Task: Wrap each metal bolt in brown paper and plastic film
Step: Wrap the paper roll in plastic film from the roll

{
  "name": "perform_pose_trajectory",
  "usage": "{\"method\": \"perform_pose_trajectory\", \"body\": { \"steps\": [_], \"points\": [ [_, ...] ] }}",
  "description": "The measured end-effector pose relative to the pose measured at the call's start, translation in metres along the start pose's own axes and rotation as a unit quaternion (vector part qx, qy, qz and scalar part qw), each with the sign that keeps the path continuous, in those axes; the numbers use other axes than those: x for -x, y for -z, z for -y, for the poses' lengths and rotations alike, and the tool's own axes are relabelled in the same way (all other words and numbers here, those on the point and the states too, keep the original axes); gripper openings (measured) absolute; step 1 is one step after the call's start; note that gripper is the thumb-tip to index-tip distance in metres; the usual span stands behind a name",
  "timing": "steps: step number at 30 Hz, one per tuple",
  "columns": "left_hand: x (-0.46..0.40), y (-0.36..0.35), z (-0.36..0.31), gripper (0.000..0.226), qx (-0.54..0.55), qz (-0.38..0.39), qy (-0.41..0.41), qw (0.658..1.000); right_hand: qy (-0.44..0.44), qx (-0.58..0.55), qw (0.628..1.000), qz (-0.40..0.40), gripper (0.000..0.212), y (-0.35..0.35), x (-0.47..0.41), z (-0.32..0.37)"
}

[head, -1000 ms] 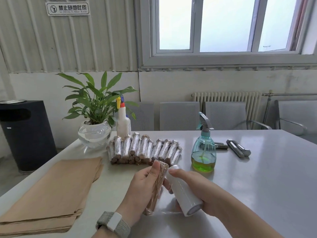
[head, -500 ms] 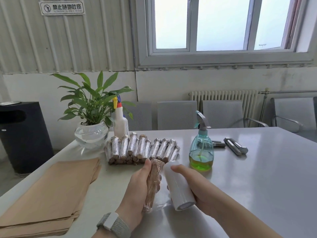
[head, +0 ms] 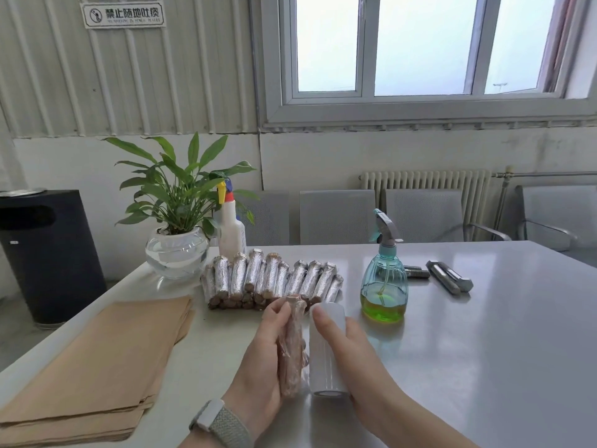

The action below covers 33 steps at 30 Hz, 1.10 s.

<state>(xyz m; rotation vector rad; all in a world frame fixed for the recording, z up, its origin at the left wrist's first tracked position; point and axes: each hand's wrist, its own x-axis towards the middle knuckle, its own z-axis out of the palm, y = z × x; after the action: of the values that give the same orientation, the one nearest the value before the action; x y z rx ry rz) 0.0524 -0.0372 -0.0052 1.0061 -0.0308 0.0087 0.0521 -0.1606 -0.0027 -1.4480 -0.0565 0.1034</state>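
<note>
left hand (head: 261, 360) grips the wrapped bolt (head: 291, 345); right hand (head: 347, 354) grips the film roll (head: 326, 349) beside it.

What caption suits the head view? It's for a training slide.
Left hand grips a paper-wrapped bolt while the right hand holds the film roll beside it.

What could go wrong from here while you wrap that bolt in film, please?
1. The film roll in the right hand sits tight against the paper-wrapped bolt held by the left hand; the film between them may bunch or cling to itself.
2. The spray bottle stands just beyond the right hand; a wide swing of the roll could tip it.
3. The finished bolts are stacked close ahead; a bump might roll them apart.
</note>
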Motion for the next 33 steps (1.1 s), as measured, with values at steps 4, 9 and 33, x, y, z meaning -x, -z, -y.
{"method": "perform_pose_trajectory", "body": {
  "steps": [4,9,33],
  "points": [
    [0.002,-0.004,0.002,0.017,0.033,0.036,-0.014,0.999,0.052,0.024,0.998,-0.041,0.063,-0.005,0.0,-0.003],
    [0.001,-0.004,0.007,0.028,0.013,0.0,-0.071,0.997,0.085,0.055,0.992,-0.076,0.042,-0.008,-0.004,-0.009],
    [0.0,-0.008,0.007,0.061,-0.071,-0.051,-0.061,0.994,-0.043,-0.038,0.996,0.064,0.061,-0.007,-0.002,-0.003]
  ]
}}
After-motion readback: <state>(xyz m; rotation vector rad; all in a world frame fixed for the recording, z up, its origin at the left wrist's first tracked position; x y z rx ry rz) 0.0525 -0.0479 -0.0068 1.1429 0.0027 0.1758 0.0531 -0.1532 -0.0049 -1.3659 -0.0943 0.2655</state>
